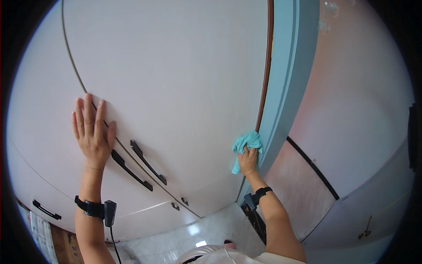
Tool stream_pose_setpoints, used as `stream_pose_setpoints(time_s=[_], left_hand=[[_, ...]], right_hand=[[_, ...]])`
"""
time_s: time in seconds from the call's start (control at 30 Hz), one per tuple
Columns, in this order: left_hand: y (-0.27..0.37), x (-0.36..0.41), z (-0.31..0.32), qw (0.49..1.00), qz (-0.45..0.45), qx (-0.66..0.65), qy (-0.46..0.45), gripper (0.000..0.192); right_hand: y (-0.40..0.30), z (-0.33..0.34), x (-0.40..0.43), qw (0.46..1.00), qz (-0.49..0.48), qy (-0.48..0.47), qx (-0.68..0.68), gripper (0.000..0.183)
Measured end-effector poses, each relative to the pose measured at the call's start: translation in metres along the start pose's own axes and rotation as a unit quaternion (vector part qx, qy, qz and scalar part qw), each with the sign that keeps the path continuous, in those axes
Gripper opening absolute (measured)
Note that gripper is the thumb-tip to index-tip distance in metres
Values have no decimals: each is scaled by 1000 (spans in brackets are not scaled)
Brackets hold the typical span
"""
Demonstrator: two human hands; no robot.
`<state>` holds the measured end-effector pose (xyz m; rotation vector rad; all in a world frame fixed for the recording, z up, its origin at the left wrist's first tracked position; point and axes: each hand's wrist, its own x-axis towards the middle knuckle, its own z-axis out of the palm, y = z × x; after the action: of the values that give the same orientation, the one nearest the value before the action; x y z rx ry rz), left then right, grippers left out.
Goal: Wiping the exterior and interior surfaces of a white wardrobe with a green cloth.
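My left hand [93,135] lies flat with fingers spread across the seam between two white cabinet doors, just above a black bar handle [132,170]. A second black handle [148,161] sits to its right on the larger door [178,82]. A crumpled turquoise cloth [248,142] is gripped in my right hand [249,160]. It presses against the door's right edge, where a brown strip [266,66] meets the light-blue frame [286,82]. The palm and some right fingers are hidden.
Small lower handles [179,203] project near the floor. Right of the frame stand a pale wall [359,99] and a door panel with a gold-coloured handle [366,229]. Stacked packages [43,234] and a brown box [64,244] lie at lower left. Glossy tiles [184,236] cover the floor.
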<state>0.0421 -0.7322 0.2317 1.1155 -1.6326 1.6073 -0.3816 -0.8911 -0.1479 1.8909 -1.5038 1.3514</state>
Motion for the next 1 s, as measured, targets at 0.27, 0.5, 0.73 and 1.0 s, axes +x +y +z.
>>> stream_pose_setpoints(time_s=[0.27, 0.5, 0.73, 1.0], left_hand=[[-7, -1, -8, 999, -18, -24, -15, 56], [-11, -7, -15, 998, -29, -56, -26, 57], [-5, 0, -9, 998, -12, -52, -14, 59], [-14, -7, -20, 997, -17, -61, -40, 61]], right_hand=[[-96, -150, 301, 956, -159, 242, 39, 55], [-169, -270, 516, 937, -188, 295, 15, 53], [-169, -275, 545, 936, -175, 306, -29, 57], [-222, -143, 281, 870, -482, 101, -28, 53]])
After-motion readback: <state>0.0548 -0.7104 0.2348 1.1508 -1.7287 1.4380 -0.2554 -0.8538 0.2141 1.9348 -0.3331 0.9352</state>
